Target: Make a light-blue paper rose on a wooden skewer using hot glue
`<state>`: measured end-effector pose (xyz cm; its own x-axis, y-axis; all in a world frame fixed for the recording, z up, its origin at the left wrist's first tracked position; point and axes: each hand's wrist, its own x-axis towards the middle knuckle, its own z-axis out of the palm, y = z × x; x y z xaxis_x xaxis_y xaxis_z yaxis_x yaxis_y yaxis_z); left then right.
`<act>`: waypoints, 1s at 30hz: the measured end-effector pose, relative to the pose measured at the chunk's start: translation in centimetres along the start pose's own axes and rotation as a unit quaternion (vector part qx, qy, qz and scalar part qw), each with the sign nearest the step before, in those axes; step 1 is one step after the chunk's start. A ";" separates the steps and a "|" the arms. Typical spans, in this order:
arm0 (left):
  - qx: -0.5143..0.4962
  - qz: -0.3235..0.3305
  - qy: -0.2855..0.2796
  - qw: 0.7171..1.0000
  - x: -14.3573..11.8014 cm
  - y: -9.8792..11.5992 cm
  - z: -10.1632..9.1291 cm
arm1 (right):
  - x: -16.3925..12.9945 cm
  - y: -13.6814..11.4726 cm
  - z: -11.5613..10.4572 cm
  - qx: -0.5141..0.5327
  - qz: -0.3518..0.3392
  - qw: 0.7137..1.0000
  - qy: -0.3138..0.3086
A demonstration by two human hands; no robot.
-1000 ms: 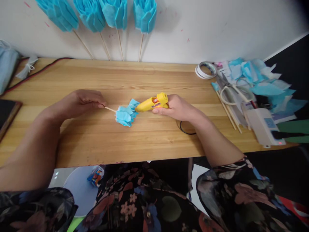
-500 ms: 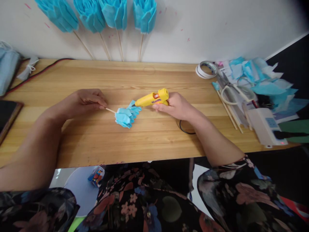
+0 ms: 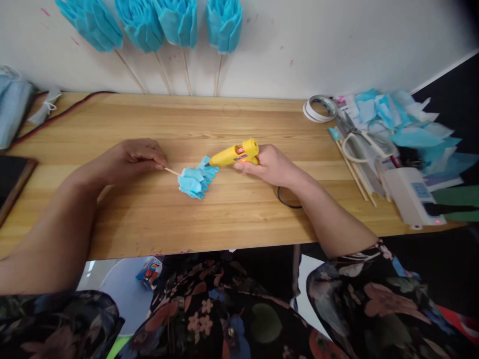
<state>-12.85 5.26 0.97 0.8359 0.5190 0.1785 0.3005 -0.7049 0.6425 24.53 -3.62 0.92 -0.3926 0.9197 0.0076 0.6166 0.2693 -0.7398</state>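
Pinched in my left hand [image 3: 138, 158] is the end of a thin wooden stick [image 3: 172, 171]. At its other end is a light blue fabric flower [image 3: 192, 182], lying low over the table, with a strip of petals [image 3: 209, 172] reaching to the right. My right hand [image 3: 271, 164] is closed around a yellow hot glue gun [image 3: 235, 153]. The gun's dark nozzle points left and meets the upper part of the petal strip; whether glue is coming out is too small to tell.
Several blue flowers on sticks [image 3: 224, 30] lean at the white wall. Tape rolls [image 3: 319, 108], scissors [image 3: 368, 142], wooden sticks [image 3: 354, 169], blue scraps [image 3: 415, 124] and a white power strip [image 3: 411, 197] crowd the right side. A dark tablet-like object [image 3: 13, 182] lies left.
The glue gun and my right hand have shifted very slightly left and down. My left hand and the flower are almost unmoved.
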 end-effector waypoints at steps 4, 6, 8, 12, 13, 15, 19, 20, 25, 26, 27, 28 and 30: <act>0.002 0.004 -0.013 1.000 0.1 -0.1 -0.2 | 0.0 -0.2 -0.1 -0.010 -0.003 1.000 -0.001; -0.003 -0.003 -0.015 1.000 0.1 -0.2 -0.2 | -0.1 -0.3 -0.3 -0.017 -0.004 1.000 -0.001; -0.006 -0.005 -0.010 1.000 0.1 -0.2 -0.2 | -0.2 -0.3 -0.6 -0.019 -0.005 1.000 0.003; -0.006 0.002 -0.003 1.000 0.1 -0.3 0.0 | -0.4 -0.3 -1.1 -0.021 -0.011 0.999 0.025; -0.006 0.004 -0.003 1.000 0.1 -0.3 0.0 | -0.4 -0.3 -1.2 -0.019 -0.013 0.999 0.028; -0.007 0.006 -0.003 1.000 0.1 -0.3 0.0 | -0.4 -0.3 -1.2 -0.012 -0.017 0.999 0.024; -0.008 0.010 0.000 1.000 0.1 -0.3 0.0 | -0.3 -0.3 -0.9 -0.008 -0.016 1.000 -0.004; -0.009 0.012 0.000 1.000 0.1 -0.3 0.0 | -0.3 -0.3 -0.9 -0.012 -0.014 1.000 -0.006; -0.013 0.013 0.000 1.000 0.0 -0.4 0.1 | -0.5 -0.1 -1.6 -0.015 -0.010 1.000 0.007; -0.013 0.010 0.001 1.000 0.0 -0.5 0.1 | -0.6 -0.1 -1.7 -0.008 -0.013 1.000 0.006; -0.013 0.006 0.002 1.000 0.0 -0.5 0.1 | -0.6 -0.1 -1.8 0.000 -0.016 1.000 0.005; -0.014 0.002 0.001 1.000 0.0 -0.5 0.1 | -0.7 -0.1 -1.8 0.006 -0.017 1.000 0.003; -0.010 -0.007 -0.005 1.000 0.0 -0.5 0.1 | -0.7 -0.1 -1.6 0.010 -0.018 1.000 0.001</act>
<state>-12.94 5.54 0.60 0.8364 0.5235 0.1624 0.3022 -0.6876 0.6602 25.81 -3.80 2.11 -0.4128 0.9102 0.0347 0.5888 0.2957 -0.7522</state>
